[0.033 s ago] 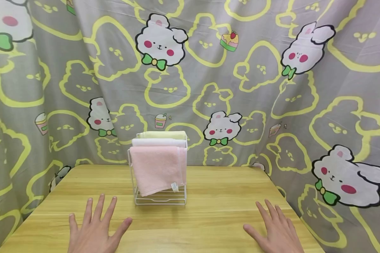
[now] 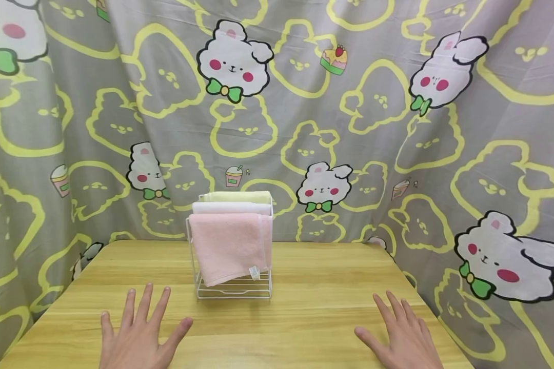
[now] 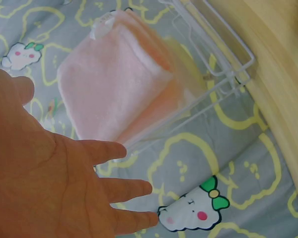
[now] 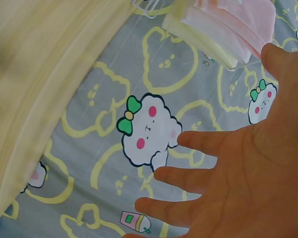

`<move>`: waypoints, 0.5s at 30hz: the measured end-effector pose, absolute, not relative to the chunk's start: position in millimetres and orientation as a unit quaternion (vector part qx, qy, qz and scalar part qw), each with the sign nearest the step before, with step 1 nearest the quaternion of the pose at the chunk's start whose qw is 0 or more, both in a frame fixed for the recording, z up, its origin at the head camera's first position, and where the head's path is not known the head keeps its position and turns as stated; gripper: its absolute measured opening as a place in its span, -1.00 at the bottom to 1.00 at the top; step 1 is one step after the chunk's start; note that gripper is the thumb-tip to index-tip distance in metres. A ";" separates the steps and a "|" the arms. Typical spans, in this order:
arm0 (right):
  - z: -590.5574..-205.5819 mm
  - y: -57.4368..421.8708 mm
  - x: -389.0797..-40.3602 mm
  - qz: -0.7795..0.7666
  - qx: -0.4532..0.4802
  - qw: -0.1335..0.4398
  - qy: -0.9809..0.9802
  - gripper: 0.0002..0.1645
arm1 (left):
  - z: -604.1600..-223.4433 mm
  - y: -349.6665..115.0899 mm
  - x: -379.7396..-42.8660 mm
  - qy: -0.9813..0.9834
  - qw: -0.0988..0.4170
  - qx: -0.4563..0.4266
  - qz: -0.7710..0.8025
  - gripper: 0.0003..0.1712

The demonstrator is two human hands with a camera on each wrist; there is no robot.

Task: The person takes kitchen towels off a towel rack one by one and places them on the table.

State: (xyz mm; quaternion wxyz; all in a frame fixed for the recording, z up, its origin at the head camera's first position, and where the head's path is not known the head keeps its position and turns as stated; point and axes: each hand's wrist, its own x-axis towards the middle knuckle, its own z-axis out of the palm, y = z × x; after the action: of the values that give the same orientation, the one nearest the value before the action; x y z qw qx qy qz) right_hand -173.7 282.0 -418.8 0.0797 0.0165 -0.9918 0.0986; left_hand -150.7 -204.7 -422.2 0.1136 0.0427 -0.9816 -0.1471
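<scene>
Grey cloth (image 2: 374,138) hangs in loose folds behind a boxy, upright rack (image 2: 233,298) of thin white wire and to both sides of it, printed with yellow outlines (image 2: 215,130) and white cartoon animals (image 2: 233,59). Beneath the rack I see a smooth wooden table (image 2: 323,282), its pale grain running in long streaks. Three folded towels drape over the rack: a fuzzy pink towel (image 2: 228,246) at the front, a small label (image 2: 254,272) near its lower edge, then a white towel (image 2: 221,207), then a pale yellow towel (image 2: 240,197) furthest back. Someone's left hand (image 2: 138,333) spreads its fingers to the rack's front left, near it; the right hand (image 2: 402,333) fans out well apart, to its front right. Both grips are released.
</scene>
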 end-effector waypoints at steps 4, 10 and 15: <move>-419.9 281.7 -173.6 0.103 0.011 0.072 -0.992 0.15 | -422.7 -205.0 -151.5 -0.982 0.114 0.045 -0.147 0.16; -418.7 281.2 -175.8 0.110 0.008 0.051 -0.993 0.14 | -422.6 -206.2 -153.7 -0.982 0.117 0.043 -0.145 0.16; -416.5 278.7 -175.7 0.116 0.020 0.058 -0.991 0.11 | -417.4 -208.2 -156.3 -0.979 0.118 0.035 -0.163 0.13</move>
State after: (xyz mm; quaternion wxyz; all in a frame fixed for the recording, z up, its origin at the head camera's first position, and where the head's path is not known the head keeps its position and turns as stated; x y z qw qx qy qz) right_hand -175.7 278.7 -416.5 0.0580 0.0199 -0.9914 0.1156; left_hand -156.3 -208.2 -417.4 0.1175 0.0350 -0.9790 -0.1630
